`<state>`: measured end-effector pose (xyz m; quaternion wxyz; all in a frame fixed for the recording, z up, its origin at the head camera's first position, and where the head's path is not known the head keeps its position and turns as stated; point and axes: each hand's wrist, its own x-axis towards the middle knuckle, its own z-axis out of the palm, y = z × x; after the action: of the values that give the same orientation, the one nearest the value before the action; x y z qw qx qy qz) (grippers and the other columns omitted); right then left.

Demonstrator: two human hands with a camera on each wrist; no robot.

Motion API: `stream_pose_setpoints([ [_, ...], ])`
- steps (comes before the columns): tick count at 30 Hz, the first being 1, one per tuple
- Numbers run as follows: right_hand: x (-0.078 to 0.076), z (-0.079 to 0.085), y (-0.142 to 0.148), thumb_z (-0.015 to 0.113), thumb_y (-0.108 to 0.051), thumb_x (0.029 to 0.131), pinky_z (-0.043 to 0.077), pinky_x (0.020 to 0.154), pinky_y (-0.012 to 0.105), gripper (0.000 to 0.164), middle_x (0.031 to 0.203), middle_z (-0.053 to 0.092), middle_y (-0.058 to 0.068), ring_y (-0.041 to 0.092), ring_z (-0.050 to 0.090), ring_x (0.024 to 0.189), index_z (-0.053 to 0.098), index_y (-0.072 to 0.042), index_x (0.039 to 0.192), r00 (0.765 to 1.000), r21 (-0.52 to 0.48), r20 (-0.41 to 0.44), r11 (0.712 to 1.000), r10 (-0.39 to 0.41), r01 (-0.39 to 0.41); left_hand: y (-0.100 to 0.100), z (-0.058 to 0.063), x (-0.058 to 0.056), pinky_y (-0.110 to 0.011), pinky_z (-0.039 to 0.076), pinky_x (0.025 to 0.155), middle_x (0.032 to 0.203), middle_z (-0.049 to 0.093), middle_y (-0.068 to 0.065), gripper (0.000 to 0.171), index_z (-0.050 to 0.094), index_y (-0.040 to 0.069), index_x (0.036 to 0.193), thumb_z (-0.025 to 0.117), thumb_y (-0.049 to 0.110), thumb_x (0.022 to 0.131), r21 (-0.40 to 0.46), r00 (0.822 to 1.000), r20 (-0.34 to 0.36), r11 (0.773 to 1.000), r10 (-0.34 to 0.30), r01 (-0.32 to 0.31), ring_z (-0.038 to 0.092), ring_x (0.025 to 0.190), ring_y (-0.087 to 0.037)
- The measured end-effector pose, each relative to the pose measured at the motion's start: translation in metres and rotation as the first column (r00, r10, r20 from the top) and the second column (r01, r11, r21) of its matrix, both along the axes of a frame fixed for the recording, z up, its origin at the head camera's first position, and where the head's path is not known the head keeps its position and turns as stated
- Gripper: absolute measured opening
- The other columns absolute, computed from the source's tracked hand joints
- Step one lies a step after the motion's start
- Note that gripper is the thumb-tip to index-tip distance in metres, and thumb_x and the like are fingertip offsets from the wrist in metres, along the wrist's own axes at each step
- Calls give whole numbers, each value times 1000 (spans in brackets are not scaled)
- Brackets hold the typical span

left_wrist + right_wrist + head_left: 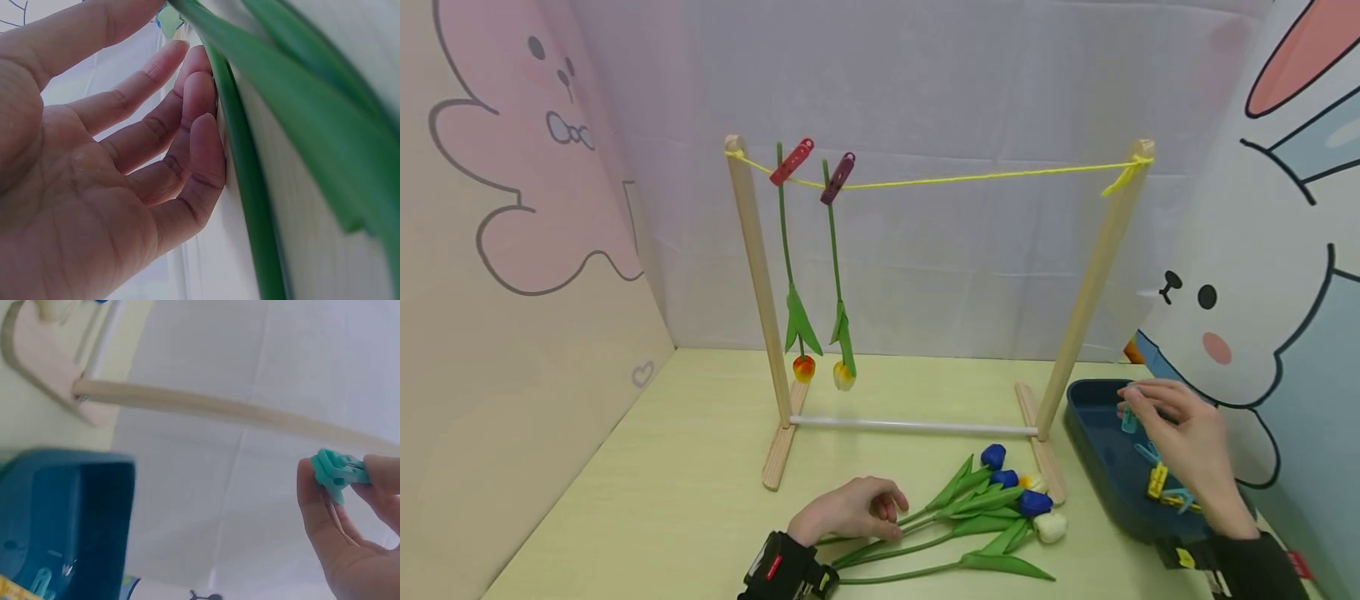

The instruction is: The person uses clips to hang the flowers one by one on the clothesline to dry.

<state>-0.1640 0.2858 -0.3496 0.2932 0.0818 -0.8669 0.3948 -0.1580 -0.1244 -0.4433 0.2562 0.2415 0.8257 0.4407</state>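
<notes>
My right hand (1180, 425) is raised over the dark blue tray (1078, 417) and pinches a teal clothespin (334, 470) between thumb and fingers. My left hand (857, 510) lies beside the green stems (240, 156) of a bunch of artificial tulips (977, 508) on the table. Its fingers are loosely bent and hold nothing. The bunch has blue and whitish heads pointing right. From the yellow line (955, 180), an orange-red tulip (803, 369) hangs head down by a red clothespin (792, 162), and a pale yellow tulip (843, 375) by a dark maroon clothespin (838, 178).
Two wooden posts (1093, 275) carry the line, joined low down by a white rod (917, 427). Yellow clothespins (1157, 481) and light blue ones lie in the tray. Rabbit-printed panels (1232, 292) stand at both sides, with a pale cloth (925, 275) behind.
</notes>
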Motion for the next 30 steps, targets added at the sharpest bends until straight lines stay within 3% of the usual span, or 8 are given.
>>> stream_pose_setpoints([
  [4, 3, 7, -17, 63, -7, 99, 46, 68, 3, 15, 85, 65, -31, -16, 62, 74, 72, 4, 103, 996, -26, -11, 996, 89, -89, 1, 1, 1, -18, 44, 71, 87, 60, 5, 23, 69, 4, 107, 79, 9, 86, -13, 1000, -3, 1000, 0, 0, 53, 77, -3],
  [9, 5, 13, -42, 55, 3, 101, 49, 71, 6, 15, 81, 66, -24, -7, 63, 74, 69, 2, 95, 976, -88, -49, 973, 211, -214, 1, 0, 0, -18, 44, 71, 86, 60, 5, 23, 69, 5, 106, 80, 10, 86, -21, 1000, -3, 1000, 7, -7, 53, 76, -2],
  [14, 0, 15, -68, 51, 10, 99, 50, 71, 10, 23, 76, 65, -13, 2, 62, 71, 67, 3, 84, 944, -201, -150, 926, 293, -320, 0, 0, 0, -18, 44, 71, 87, 61, 2, 25, 69, 6, 108, 80, 11, 86, -23, 1000, -14, 1000, 5, -5, 53, 76, -2],
  [18, -6, 14, -89, 53, 9, 99, 50, 72, 12, 21, 73, 65, -12, 4, 61, 69, 67, 7, 83, 934, -283, -156, 891, 323, -355, 0, 0, -1, -18, 44, 71, 86, 61, 2, 26, 69, 5, 109, 80, 11, 86, -17, 1000, -22, 1000, -3, 3, 52, 76, -2],
  [21, -12, 10, -102, 56, 7, 98, 51, 74, 14, 17, 75, 68, -9, 6, 62, 69, 68, 8, 86, 917, -348, -147, 849, 370, -398, -1, -1, -1, -19, 44, 72, 87, 61, 2, 27, 68, 5, 110, 80, 10, 86, -12, 1000, -19, 1000, -4, 4, 53, 76, -2],
  [24, -19, 3, -112, 55, 6, 99, 54, 76, 17, 13, 79, 70, -5, 10, 65, 71, 68, 9, 94, 884, -417, -156, 782, 441, -463, -1, -2, -1, -19, 44, 72, 87, 61, 4, 27, 68, 5, 111, 80, 10, 86, -11, 1000, -14, 1000, -3, 3, 53, 76, -2],
  [28, -27, -6, -121, 52, 3, 102, 56, 76, 18, 24, 87, 70, -5, 9, 68, 74, 66, -4, 120, 848, -488, -142, 709, 511, -509, -1, -2, -2, -18, 44, 72, 86, 60, 6, 28, 68, 5, 111, 79, 10, 86, -9, 1000, -9, 1000, -3, 3, 53, 76, -2],
  [30, -29, -10, -123, 50, -1, 104, 55, 77, 17, 32, 92, 68, -8, 7, 67, 76, 62, -15, 130, 838, -509, -115, 693, 533, -511, -1, -2, -2, -18, 44, 72, 85, 60, 6, 28, 68, 5, 111, 80, 10, 86, -8, 1000, -7, 1000, -2, 2, 53, 76, -1],
])
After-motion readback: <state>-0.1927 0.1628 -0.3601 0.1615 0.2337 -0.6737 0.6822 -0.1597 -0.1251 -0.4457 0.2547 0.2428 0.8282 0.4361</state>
